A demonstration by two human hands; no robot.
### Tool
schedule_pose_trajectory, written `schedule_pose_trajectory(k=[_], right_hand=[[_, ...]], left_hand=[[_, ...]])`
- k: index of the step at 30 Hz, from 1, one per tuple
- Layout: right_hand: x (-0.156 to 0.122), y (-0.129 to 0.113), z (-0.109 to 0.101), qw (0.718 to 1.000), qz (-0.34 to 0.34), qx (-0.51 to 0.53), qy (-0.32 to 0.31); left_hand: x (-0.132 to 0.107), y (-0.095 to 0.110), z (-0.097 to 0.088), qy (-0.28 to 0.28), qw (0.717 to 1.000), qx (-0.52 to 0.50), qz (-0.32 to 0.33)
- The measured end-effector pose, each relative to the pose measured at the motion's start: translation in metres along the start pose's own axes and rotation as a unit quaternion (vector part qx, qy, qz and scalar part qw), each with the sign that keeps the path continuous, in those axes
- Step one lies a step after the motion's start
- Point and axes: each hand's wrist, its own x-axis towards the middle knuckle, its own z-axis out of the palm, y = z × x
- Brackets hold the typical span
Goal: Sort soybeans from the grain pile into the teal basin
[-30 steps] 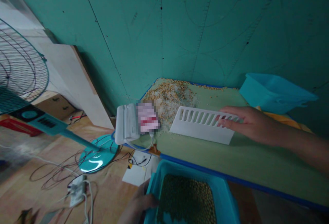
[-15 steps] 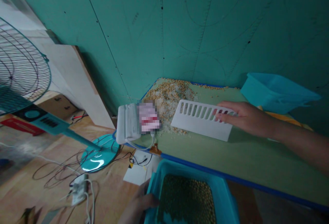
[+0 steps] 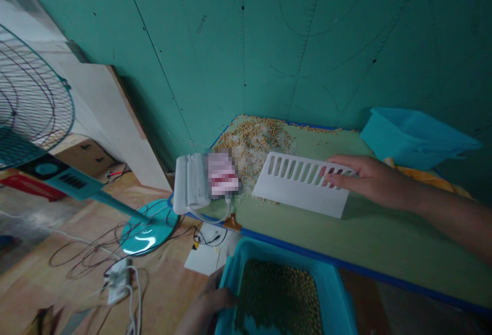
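My right hand [image 3: 359,173] is closed on the right end of a white slotted plastic scraper [image 3: 300,194], its fingers at the slots. The scraper is tilted over the pale green tabletop [image 3: 388,237], close to a spread of yellow beans and white grains [image 3: 261,135]. At the lower edge, my left hand [image 3: 215,296] grips the left rim of a teal plastic basin [image 3: 342,294], just below the table's front edge. Dark green beans [image 3: 265,289] and yellow beans [image 3: 307,289] lie in the basin; its bottom edge is out of view.
A second teal basin [image 3: 411,135] stands at the back right beside an orange cloth [image 3: 434,178]. On the table's left end are a white device [image 3: 190,181] and a blurred-out screen [image 3: 223,173]. A teal fan [image 3: 88,191], loose cables and a power strip [image 3: 118,281] occupy the floor.
The scraper and my right hand have moved slightly toward the table's front edge. My left hand stays on the basin rim.
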Motion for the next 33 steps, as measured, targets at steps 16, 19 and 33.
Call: schedule_pose_trajectory(k=[16,19,33], right_hand=[[-0.006,0.008,-0.013,0.998,0.02,-0.04,0.039],[-0.009,0.01,-0.014,0.998,0.032,-0.045,0.021],[-0.014,0.014,-0.015,0.999,0.043,-0.003,0.021]], left_hand=[[0.006,0.0,0.008,-0.013,0.998,-0.061,-0.01],[0.008,-0.004,-0.001,-0.027,0.999,-0.039,0.0],[0.014,-0.007,-0.014,-0.022,1.0,0.014,0.005]])
